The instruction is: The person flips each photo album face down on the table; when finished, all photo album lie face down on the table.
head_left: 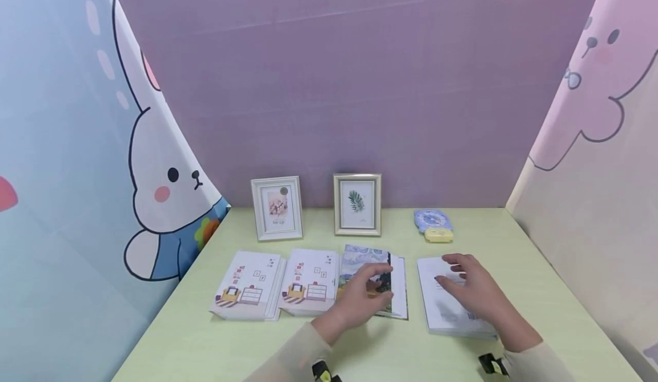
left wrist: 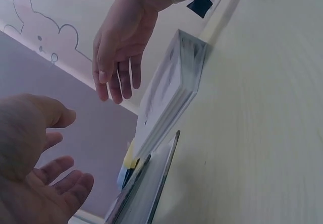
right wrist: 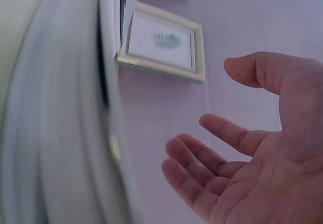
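My left hand [head_left: 357, 299] hovers over a book with a landscape-painting cover [head_left: 362, 256], its fingers loosely bent and holding nothing. To the right, my right hand [head_left: 475, 290] is above a thick white book [head_left: 437, 316] with print on its cover, and its palm is empty too. Both hands stand apart from the books in the left wrist view, where the white book [left wrist: 161, 93] shows its page edges. Blurred pages [right wrist: 55, 123] fill the left side of the right wrist view, beside the relaxed fingers of the right hand [right wrist: 252, 143].
Two white books with furniture drawings, one at far left [head_left: 244, 285] and one beside it [head_left: 311, 276], lie left of the painted book. Behind stand a white picture frame [head_left: 298, 222] and a gold one [head_left: 377, 205]. A blue-and-yellow clock-like item [head_left: 434, 222] sits at back right.
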A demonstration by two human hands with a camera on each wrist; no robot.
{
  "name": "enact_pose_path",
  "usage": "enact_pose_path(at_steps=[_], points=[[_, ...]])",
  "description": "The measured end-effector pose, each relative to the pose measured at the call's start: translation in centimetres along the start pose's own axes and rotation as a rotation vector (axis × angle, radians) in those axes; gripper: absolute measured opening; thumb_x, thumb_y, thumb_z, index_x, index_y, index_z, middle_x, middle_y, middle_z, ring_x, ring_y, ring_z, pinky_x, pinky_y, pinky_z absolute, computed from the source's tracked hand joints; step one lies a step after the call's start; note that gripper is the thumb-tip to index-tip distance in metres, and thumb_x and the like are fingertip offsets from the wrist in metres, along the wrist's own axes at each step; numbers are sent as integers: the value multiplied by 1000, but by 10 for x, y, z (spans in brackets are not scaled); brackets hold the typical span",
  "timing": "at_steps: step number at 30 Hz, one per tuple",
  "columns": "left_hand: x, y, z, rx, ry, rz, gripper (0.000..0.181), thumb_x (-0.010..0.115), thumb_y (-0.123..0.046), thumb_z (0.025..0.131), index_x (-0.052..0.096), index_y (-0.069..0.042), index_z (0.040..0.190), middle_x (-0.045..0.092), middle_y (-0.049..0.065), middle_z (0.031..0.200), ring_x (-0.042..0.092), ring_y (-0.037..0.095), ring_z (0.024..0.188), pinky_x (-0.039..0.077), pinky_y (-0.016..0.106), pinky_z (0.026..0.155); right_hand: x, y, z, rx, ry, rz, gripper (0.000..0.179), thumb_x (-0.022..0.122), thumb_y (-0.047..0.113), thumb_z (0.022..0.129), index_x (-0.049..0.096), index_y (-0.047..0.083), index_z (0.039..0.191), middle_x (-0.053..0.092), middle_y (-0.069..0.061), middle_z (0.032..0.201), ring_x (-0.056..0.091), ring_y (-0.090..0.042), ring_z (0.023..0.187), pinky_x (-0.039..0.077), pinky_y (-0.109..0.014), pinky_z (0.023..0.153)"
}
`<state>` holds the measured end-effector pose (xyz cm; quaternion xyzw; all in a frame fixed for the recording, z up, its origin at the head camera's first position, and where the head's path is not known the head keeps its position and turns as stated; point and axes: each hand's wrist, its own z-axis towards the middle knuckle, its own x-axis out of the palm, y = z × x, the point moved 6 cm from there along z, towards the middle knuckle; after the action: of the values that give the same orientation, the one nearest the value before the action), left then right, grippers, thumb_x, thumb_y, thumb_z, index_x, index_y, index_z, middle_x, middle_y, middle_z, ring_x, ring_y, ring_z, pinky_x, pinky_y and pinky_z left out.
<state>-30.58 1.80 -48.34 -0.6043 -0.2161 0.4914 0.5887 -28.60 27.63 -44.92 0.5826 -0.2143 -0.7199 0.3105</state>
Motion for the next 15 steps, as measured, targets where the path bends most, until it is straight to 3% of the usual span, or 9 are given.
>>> enact_pose_path(at_steps=[6, 15], points=[[-16, 7, -9, -14, -37, 31, 56, 77, -27, 95, 56, -30, 147, 48, -4, 155, 56, 43, 132, 55, 29, 100, 23, 17, 10, 11, 85, 68, 56, 75, 27, 98, 55, 1, 144, 56, -23, 141, 59, -43, 125, 53, -58, 102], [-44, 13, -16, 127, -121, 25, 53, 75, -8, 95, 57, -6, 144, 52, 9, 152, 52, 42, 137, 47, 51, 113, 57, 42, 19, -37, 137, 113, 56, 77, 25, 97, 56, 2, 143, 59, -21, 138, 61, -40, 123, 53, -56, 103]])
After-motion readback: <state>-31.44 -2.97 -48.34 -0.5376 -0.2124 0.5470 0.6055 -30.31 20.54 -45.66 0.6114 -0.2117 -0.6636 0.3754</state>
